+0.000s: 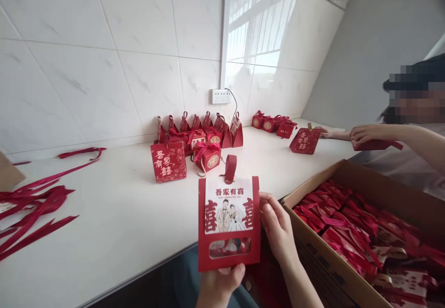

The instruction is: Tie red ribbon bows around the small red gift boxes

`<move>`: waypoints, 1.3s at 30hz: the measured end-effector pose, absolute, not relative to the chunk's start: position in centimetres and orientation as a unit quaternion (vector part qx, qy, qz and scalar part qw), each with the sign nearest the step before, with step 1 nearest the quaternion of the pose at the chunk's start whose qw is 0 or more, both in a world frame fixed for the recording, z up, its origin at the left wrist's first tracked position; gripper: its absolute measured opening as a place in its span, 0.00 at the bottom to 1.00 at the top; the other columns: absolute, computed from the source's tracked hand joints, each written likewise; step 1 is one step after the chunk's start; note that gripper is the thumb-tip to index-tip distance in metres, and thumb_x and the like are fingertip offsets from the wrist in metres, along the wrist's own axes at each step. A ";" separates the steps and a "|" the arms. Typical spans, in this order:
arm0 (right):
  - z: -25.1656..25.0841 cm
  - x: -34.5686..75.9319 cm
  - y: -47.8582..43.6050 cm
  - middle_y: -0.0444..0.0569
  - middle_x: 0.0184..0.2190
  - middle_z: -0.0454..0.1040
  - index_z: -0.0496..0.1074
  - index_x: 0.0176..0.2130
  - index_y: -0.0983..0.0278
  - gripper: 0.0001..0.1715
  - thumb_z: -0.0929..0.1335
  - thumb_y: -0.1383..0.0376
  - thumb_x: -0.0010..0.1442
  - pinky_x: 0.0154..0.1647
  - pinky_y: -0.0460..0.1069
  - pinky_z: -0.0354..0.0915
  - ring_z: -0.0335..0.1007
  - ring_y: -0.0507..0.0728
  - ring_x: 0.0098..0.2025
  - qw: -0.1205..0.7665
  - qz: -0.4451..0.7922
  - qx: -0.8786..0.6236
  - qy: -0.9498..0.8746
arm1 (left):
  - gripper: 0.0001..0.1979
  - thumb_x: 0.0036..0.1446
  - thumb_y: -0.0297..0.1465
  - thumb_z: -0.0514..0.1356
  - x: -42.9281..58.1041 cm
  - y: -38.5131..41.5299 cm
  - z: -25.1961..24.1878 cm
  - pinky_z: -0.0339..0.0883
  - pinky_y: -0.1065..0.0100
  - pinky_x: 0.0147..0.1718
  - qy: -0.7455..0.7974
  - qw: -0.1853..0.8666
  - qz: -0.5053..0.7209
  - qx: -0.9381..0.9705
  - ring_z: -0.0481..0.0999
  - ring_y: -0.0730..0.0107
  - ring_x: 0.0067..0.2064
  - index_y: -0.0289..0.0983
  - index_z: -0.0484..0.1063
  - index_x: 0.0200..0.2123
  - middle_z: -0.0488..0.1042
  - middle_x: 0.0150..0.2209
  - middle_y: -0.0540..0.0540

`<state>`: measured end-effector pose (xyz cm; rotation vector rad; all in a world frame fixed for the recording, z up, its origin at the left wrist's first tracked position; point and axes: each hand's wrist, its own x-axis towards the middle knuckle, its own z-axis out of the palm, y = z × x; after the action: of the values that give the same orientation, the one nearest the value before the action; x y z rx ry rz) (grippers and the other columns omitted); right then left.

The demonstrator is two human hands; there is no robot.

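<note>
I hold a flat red gift box (pixel 228 222) upright over the near edge of the white counter (pixel 114 215). It has a white front panel with a cartoon couple, red characters and a small window near the bottom. My left hand (pixel 219 285) grips its bottom edge from below. My right hand (pixel 278 229) holds its right side with fingers curled round the edge. A red ribbon loop (pixel 230 166) sticks up at its top.
Several folded red gift boxes (pixel 194 141) with bows stand against the tiled wall, more at the back right (pixel 274 123). Loose red ribbons (pixel 31 206) lie at the left. An open cardboard carton (pixel 365 234) of flat red boxes sits to my right. Another person's hands (pixel 361 134) work at the far right.
</note>
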<state>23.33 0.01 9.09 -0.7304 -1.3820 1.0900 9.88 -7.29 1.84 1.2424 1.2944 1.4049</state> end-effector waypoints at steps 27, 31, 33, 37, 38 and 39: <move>10.7 26.5 -0.4 0.50 0.45 0.74 0.66 0.47 0.57 0.17 0.68 0.59 0.57 0.41 0.48 0.68 0.71 0.56 0.44 0.653 0.342 -0.346 -0.581 | 0.24 0.40 0.45 0.65 13.3 -7.3 -3.1 0.68 0.55 0.51 0.508 0.461 0.564 0.459 0.75 0.49 0.48 0.42 0.73 0.41 0.77 0.43 0.42; 11.7 27.9 -0.3 0.44 0.27 0.74 0.72 0.34 0.61 0.07 0.68 0.60 0.57 0.25 0.44 0.64 0.69 0.52 0.27 0.607 0.284 -0.387 -0.633 | 0.21 0.38 0.47 0.66 13.7 -7.6 -4.0 0.70 0.54 0.48 0.518 0.481 0.541 0.456 0.76 0.48 0.44 0.42 0.75 0.35 0.79 0.38 0.42; 11.9 28.4 -0.3 0.43 0.23 0.73 0.73 0.31 0.62 0.08 0.69 0.60 0.57 0.21 0.44 0.61 0.66 0.51 0.23 0.591 0.289 -0.394 -0.642 | 0.21 0.39 0.47 0.65 13.9 -7.7 -3.7 0.71 0.56 0.47 0.509 0.495 0.539 0.454 0.77 0.50 0.44 0.41 0.75 0.35 0.79 0.37 0.41; 11.9 28.8 -0.3 0.43 0.23 0.73 0.74 0.30 0.62 0.08 0.69 0.60 0.56 0.20 0.43 0.60 0.66 0.51 0.22 0.580 0.297 -0.395 -0.647 | 0.22 0.38 0.47 0.65 14.0 -8.1 -2.6 0.72 0.57 0.46 0.503 0.504 0.543 0.446 0.76 0.50 0.44 0.40 0.75 0.35 0.79 0.37 0.41; 11.9 28.8 -0.2 0.43 0.23 0.73 0.74 0.30 0.62 0.08 0.69 0.60 0.56 0.20 0.43 0.59 0.65 0.50 0.22 0.580 0.294 -0.395 -0.649 | 0.21 0.37 0.46 0.66 13.9 -8.2 -2.3 0.72 0.57 0.45 0.508 0.503 0.537 0.448 0.76 0.50 0.44 0.40 0.75 0.34 0.79 0.37 0.42; 12.0 28.8 -0.2 0.42 0.22 0.73 0.74 0.29 0.62 0.07 0.69 0.61 0.56 0.20 0.42 0.59 0.65 0.50 0.22 0.579 0.288 -0.397 -0.651 | 0.20 0.36 0.45 0.67 13.7 -8.3 -1.9 0.72 0.57 0.45 0.515 0.502 0.529 0.451 0.76 0.49 0.44 0.41 0.76 0.33 0.79 0.36 0.43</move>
<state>28.78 -0.22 11.99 -0.9288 -1.5227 0.6735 13.68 -8.27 -1.92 1.0900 1.2443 1.2773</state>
